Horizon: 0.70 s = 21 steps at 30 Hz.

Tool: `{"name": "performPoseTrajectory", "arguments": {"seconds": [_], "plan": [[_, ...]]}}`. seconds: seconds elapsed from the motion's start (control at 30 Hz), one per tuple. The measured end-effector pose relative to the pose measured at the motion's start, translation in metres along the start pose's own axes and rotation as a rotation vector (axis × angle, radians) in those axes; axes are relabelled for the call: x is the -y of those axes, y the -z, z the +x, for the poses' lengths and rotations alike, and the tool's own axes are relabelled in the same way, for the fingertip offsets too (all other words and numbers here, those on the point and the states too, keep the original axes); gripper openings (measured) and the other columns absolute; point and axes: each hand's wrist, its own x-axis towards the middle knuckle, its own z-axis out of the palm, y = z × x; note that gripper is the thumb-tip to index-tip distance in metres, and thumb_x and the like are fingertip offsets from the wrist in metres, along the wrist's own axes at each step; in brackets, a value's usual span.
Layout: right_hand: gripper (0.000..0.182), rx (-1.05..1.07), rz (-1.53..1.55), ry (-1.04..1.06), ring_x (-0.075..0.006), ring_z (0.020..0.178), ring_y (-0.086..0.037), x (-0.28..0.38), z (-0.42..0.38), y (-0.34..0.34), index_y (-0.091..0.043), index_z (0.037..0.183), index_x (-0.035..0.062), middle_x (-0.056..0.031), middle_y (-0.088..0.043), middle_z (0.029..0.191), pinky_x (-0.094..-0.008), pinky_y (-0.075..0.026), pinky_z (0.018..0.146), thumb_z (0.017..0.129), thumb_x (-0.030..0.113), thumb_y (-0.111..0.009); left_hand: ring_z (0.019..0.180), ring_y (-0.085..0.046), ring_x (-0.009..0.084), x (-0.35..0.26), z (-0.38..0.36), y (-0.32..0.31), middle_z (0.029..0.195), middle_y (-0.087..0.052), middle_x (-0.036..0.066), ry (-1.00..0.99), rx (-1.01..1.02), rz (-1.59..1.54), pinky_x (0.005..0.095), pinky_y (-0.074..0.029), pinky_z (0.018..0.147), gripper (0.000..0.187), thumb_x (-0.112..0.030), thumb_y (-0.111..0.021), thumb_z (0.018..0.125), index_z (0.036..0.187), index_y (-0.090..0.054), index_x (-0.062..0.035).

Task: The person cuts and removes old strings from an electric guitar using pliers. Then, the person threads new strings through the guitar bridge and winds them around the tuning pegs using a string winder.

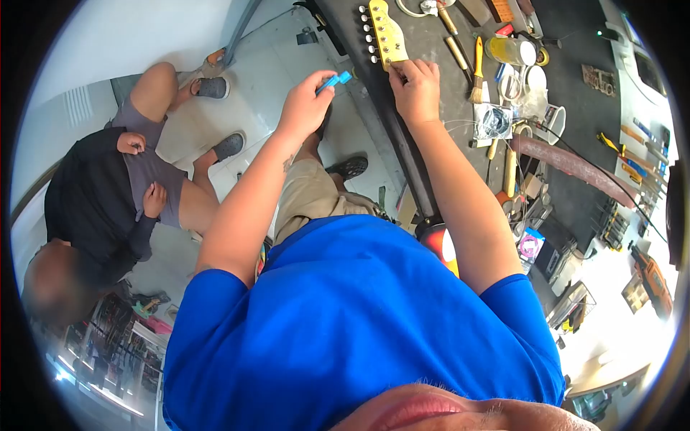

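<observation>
My left hand (307,104) is closed around a blue string winder (333,82), a small plastic tool whose end sticks out past my fingers toward the bench. It is held in the air, left of the bench edge. On the dark workbench (438,54) lies a yellowish guitar headstock (387,34) with a row of metal tuners along its left side. My right hand (417,87) rests at the lower end of this headstock, fingers pinched together. Whatever they grip is hidden. Thin wire-like strands show to the right of that wrist.
Right of the headstock lie a yellow-handled brush (477,68), a yellowish jar (512,52) and a coil of strings (494,121). A brown padded roll (575,167) crosses the bench. Another person (108,187) sits at the left, hands near their lap.
</observation>
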Motion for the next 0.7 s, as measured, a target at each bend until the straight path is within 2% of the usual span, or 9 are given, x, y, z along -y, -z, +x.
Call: {"name": "performPoseTrajectory", "arguments": {"seconds": [0.1, 0.2, 0.27, 0.37, 0.5, 0.67, 0.7], "plan": [[0.009, 0.013, 0.034, 0.008, -0.0311, 0.088, -0.062, 0.006, -0.001, 0.003, -0.073, 0.088, 0.0074, -0.007, -0.069, 0.083, -0.0408, -0.05, 0.083, 0.081, 0.009, -0.079, 0.085, -0.064, 0.0125, -0.004, 0.004, 0.0, 0.094, -0.07, 0.004, 0.031, 0.032, 0.031, 0.0289, -0.051, 0.077, 0.031, -0.015, -0.062, 0.1, 0.129, -0.065, -0.0045], [0.011, 0.019, 0.076, -0.007, -0.0349, 0.092, -0.06, 0.011, -0.007, -0.001, -0.074, 0.09, 0.0117, -0.008, -0.069, 0.089, -0.0448, -0.053, 0.082, 0.079, 0.01, -0.076, 0.081, -0.061, 0.0107, 0.012, 0.003, -0.004, 0.094, -0.069, 0.003, 0.071, 0.06, -0.023, 0.0271, -0.049, 0.073, 0.031, -0.015, -0.061, 0.1, 0.129, -0.065, -0.005], [0.012, 0.009, 0.093, 0.042, -0.0346, 0.093, -0.061, 0.014, -0.011, -0.009, -0.074, 0.089, 0.0115, -0.0073, -0.069, 0.089, -0.0443, -0.055, 0.082, 0.078, 0.011, -0.076, 0.079, -0.059, 0.0096, 0.015, -0.003, -0.004, 0.095, -0.069, 0.002, 0.132, 0.074, -0.084, 0.0261, -0.048, 0.071, 0.032, -0.015, -0.061, 0.1, 0.13, -0.065, -0.0057], [0.012, 0.03, 0.095, 0.04, -0.0335, 0.092, -0.06, 0.017, -0.019, -0.02, -0.073, 0.089, 0.0113, -0.0065, -0.068, 0.088, -0.0428, -0.055, 0.08, 0.077, 0.01, -0.076, 0.076, -0.057, 0.0086, 0.038, -0.006, -0.005, 0.094, -0.069, 0.002, 0.12, 0.061, -0.042, 0.025, -0.047, 0.068, 0.032, -0.015, -0.061, 0.1, 0.131, -0.064, -0.0055], [0.012, 0.026, 0.127, 0.041, -0.0324, 0.09, -0.06, 0.019, -0.019, -0.02, -0.072, 0.087, 0.0112, -0.0056, -0.067, 0.087, -0.0413, -0.055, 0.079, 0.076, 0.009, -0.076, 0.074, -0.056, 0.0076, 0.03, -0.007, -0.004, 0.091, -0.069, 0.001, 0.1, 0.037, -0.033, 0.0249, -0.046, 0.068, 0.03, -0.017, -0.063, 0.1, 0.128, -0.066, -0.0049], [0.013, 0.016, 0.112, 0.06, -0.0317, 0.088, -0.059, 0.018, -0.02, -0.022, -0.072, 0.087, 0.012, -0.0043, -0.067, 0.086, -0.0407, -0.055, 0.077, 0.075, 0.008, -0.077, 0.073, -0.055, 0.006, 0.028, 0.027, 0.0, 0.085, -0.068, -0.001, 0.002, -0.007, 0.006, 0.0248, -0.044, 0.066, 0.028, -0.02, -0.065, 0.099, 0.122, -0.071, -0.0054], [0.014, 0.007, 0.107, 0.073, -0.0314, 0.087, -0.059, 0.016, -0.019, -0.024, -0.073, 0.087, 0.0123, -0.004, -0.067, 0.085, -0.0406, -0.055, 0.077, 0.075, 0.008, -0.077, 0.073, -0.055, 0.0059, 0.021, 0.032, 0.004, 0.084, -0.068, -0.001, 0.054, 0.034, 0.01, 0.0248, -0.044, 0.066, 0.028, -0.021, -0.065, 0.099, 0.122, -0.072, -0.0055]]}}
